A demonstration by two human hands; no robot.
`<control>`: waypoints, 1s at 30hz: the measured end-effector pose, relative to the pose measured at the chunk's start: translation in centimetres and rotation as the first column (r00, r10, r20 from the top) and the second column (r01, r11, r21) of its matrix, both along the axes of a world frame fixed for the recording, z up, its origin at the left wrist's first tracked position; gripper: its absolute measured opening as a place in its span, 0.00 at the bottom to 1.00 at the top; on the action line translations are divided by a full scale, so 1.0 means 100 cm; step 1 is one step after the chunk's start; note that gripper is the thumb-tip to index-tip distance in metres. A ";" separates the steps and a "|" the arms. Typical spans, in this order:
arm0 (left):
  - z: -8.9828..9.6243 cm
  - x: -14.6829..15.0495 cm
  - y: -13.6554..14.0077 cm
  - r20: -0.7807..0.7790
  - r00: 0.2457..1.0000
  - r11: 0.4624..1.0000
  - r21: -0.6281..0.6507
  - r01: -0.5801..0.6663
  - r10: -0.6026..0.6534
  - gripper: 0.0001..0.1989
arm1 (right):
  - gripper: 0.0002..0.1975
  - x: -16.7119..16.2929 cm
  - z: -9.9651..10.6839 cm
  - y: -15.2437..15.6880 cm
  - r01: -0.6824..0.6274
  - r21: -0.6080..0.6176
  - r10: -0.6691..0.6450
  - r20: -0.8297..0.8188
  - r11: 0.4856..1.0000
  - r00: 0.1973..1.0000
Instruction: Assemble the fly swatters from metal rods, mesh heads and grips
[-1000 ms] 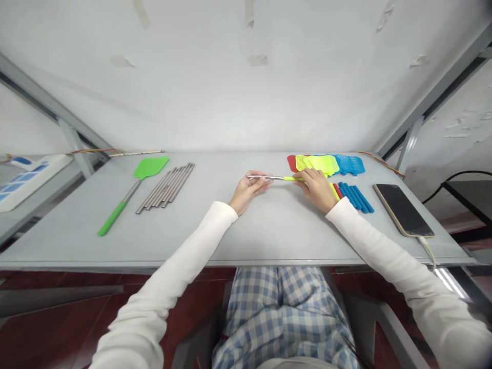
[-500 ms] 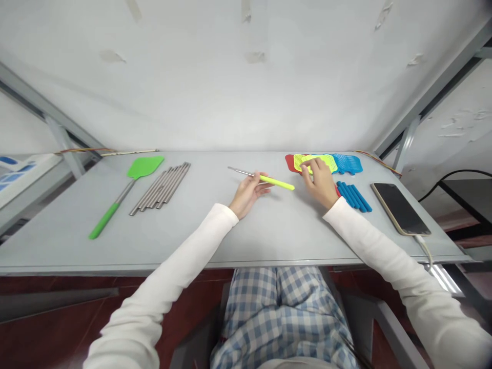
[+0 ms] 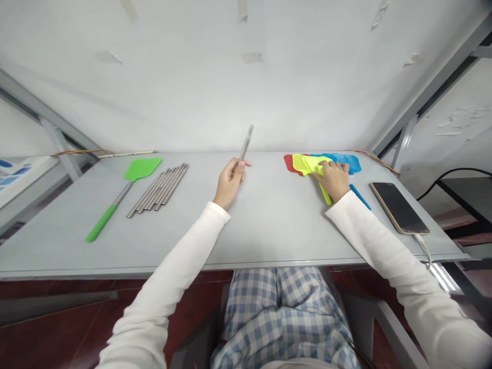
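My left hand [image 3: 229, 182] is closed around a thin metal rod [image 3: 246, 141], which points up and away. The rod's lower end is hidden in the palm, so I cannot see the yellow grip there. On the right, my right hand [image 3: 333, 179] bends its fingers over a yellow fly swatter head [image 3: 315, 163] at the stack. A narrow yellow piece [image 3: 326, 195] shows below that hand. Under and beside the yellow lie a red swatter head [image 3: 290, 163] and blue swatter heads [image 3: 354, 164]. A blue grip tube [image 3: 360, 197] peeks out past the wrist.
At the left lie a green fly swatter [image 3: 143, 168] with a metal shaft and several metal rods [image 3: 159, 190] side by side. A phone [image 3: 400, 207] with a charging cable lies at the right. A white wall [image 3: 200, 77] rises behind the grey table [image 3: 261, 241].
My left hand has moved left and turned the rod from nearly level to pointing up; its yellow grip no longer shows. My right hand has shifted right and closed on a yellow swatter head.
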State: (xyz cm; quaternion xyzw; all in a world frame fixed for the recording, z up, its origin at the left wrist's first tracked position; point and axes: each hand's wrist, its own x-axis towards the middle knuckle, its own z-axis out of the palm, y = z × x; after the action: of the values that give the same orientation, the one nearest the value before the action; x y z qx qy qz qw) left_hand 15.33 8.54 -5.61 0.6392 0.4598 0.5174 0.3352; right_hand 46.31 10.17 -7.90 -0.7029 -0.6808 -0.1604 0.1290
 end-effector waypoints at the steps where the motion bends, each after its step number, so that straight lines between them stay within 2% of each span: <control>1: -0.002 -0.003 0.000 -0.194 0.979 0.994 0.097 -0.048 0.066 0.20 | 0.18 0.000 0.003 -0.001 0.005 0.014 -0.005 0.000 1.000 1.000; 3: -0.008 -0.007 0.000 -0.503 0.846 0.966 0.255 -0.052 0.178 0.18 | 0.17 0.000 0.009 -0.002 0.039 0.081 -0.036 -0.040 0.996 0.999; 4: -0.010 -0.008 -0.001 -0.598 0.775 0.955 0.295 -0.025 0.205 0.17 | 0.17 0.001 0.012 -0.002 0.068 0.135 -0.057 -0.084 0.989 0.995; 5: -0.013 -0.008 -0.002 -0.660 0.720 0.950 0.313 0.007 0.212 0.17 | 0.17 0.002 0.016 -0.002 0.100 0.197 -0.072 -0.142 0.975 0.987; 7: -0.016 -0.005 -0.004 -0.723 0.661 0.947 0.317 0.057 0.202 0.18 | 0.17 0.005 0.022 -0.002 0.155 0.326 -0.061 -0.281 0.933 0.958; 9: -0.018 -0.003 -0.006 -0.745 0.636 0.944 0.320 0.076 0.201 0.19 | 0.17 0.007 0.026 0.000 0.186 0.427 0.025 -0.441 0.885 0.897; 10: -0.018 -0.002 -0.006 -0.753 0.626 0.943 0.322 0.081 0.203 0.19 | 0.16 0.007 0.027 0.001 0.189 0.457 0.097 -0.532 0.869 0.841; 11: -0.018 -0.001 -0.006 -0.758 0.618 0.942 0.324 0.083 0.206 0.19 | 0.15 0.006 0.026 0.002 0.187 0.470 0.179 -0.630 0.863 0.756; 12: -0.018 -0.001 -0.006 -0.764 0.611 0.941 0.326 0.086 0.209 0.19 | 0.14 0.004 0.026 0.004 0.184 0.458 0.253 -0.734 0.870 0.630; 14: -0.018 -0.001 -0.006 -0.774 0.599 0.940 0.327 0.097 0.207 0.19 | 0.11 -0.002 0.023 0.006 0.147 0.350 0.304 -0.915 0.925 0.267; 16: -0.018 -0.001 -0.006 -0.781 0.591 0.940 0.325 0.105 0.204 0.19 | 0.08 -0.011 0.019 0.005 0.048 0.199 0.203 -0.971 0.979 -0.127; 17: -0.018 -0.001 -0.006 -0.782 0.589 0.940 0.323 0.106 0.202 0.19 | 0.07 -0.015 0.018 0.003 -0.015 0.137 0.127 -0.952 0.991 -0.277; 18: -0.018 -0.001 -0.006 -0.783 0.589 0.942 0.319 0.106 0.199 0.19 | 0.06 -0.020 0.017 0.001 -0.079 0.094 0.056 -0.921 0.992 -0.385; 19: -0.018 -0.001 -0.006 -0.784 0.590 0.944 0.313 0.106 0.194 0.19 | 0.06 -0.025 0.015 -0.002 -0.139 0.071 0.000 -0.891 0.988 -0.454; 20: -0.018 -0.001 -0.006 -0.783 0.593 0.946 0.308 0.105 0.189 0.19 | 0.06 -0.030 0.014 -0.005 -0.195 0.063 -0.042 -0.870 0.979 -0.491; 22: -0.018 -0.001 -0.007 -0.775 0.605 0.949 0.300 0.100 0.182 0.19 | 0.07 -0.038 0.013 -0.011 -0.305 0.080 -0.087 -0.862 0.949 -0.499; 26: -0.020 -0.001 -0.007 -0.747 0.644 0.951 0.294 0.096 0.166 0.19 | 0.14 -0.047 0.009 -0.021 -0.430 0.160 -0.033 -0.913 0.888 -0.407; 30: -0.021 -0.001 -0.007 -0.713 0.685 0.955 0.283 0.087 0.149 0.18 | 0.24 -0.047 0.009 -0.023 -0.452 0.176 0.017 -0.943 0.874 -0.334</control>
State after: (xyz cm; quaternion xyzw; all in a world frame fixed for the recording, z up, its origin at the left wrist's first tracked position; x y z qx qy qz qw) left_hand 15.26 7.87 -7.75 0.8260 0.4835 0.2894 0.0172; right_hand 41.57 7.90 -7.04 -0.3959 -0.4490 0.5858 0.5464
